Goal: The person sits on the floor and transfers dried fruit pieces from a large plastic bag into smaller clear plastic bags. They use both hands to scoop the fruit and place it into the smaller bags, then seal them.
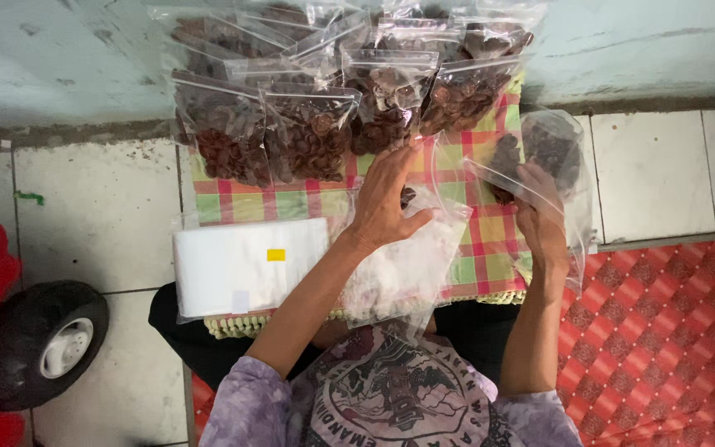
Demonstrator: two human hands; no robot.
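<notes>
My left hand [384, 199] reaches forward over a checked cloth [308, 201], fingers spread, close to a row of clear zip bags of brown dried pieces [308, 136]. Below that hand lies a large clear bag of pale contents [407, 269]. My right hand [538, 211] grips a clear zip bag [549, 149] partly filled with dark brown pieces, held up at the cloth's right edge.
A stack of flat white plastic bags [246, 265] lies on the cloth's left part. More filled bags [374, 37] pile against the wall. A red toy vehicle with a black wheel [41, 343] stands at the left. A red patterned mat [664, 339] covers the floor at right.
</notes>
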